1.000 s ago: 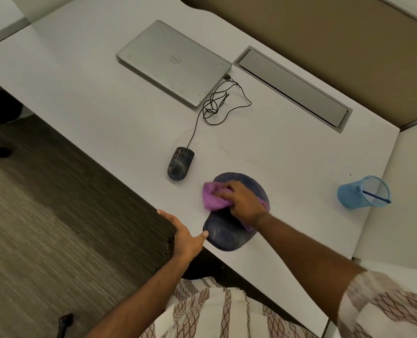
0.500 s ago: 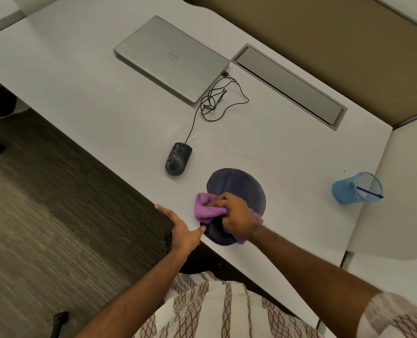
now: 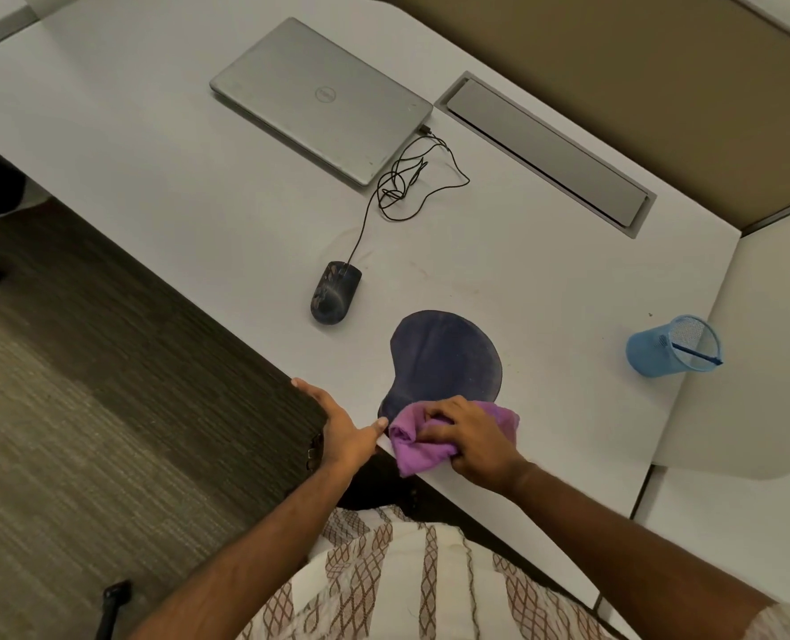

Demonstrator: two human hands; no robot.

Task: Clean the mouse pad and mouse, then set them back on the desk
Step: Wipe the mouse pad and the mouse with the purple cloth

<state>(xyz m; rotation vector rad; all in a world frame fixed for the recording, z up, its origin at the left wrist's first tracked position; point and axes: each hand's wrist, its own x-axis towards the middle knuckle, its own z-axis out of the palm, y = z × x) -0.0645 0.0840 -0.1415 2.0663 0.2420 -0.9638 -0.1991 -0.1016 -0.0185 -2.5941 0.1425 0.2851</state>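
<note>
One of the two cleaning jobs in hand, judging by the layout: wiping the mouse pad (image 3: 444, 358), lying flat on the desk (image 3: 199, 177) close to its near edge. Gripping a bunched purple cloth (image 3: 411, 443) in the right hand (image 3: 471, 443), with curled fingers, and pressing it over the pad's near end, right at the desk edge. Resting the left hand (image 3: 344, 429) just beside, straight-fingered, thumb spread toward the pad's rim, holding nothing; touching the rim or merely close to it, impossible to tell. Leaving the mouse (image 3: 335, 293) alone, apart from both hands, up and left of the pad, with its cable (image 3: 407, 187) trailing to the closed laptop (image 3: 321, 97). Next, probably: finishing the pad, then carrying the cloth across to the mouse, steadying that light body with the free hand while rubbing, and avoiding any tug on the looped cable.
</note>
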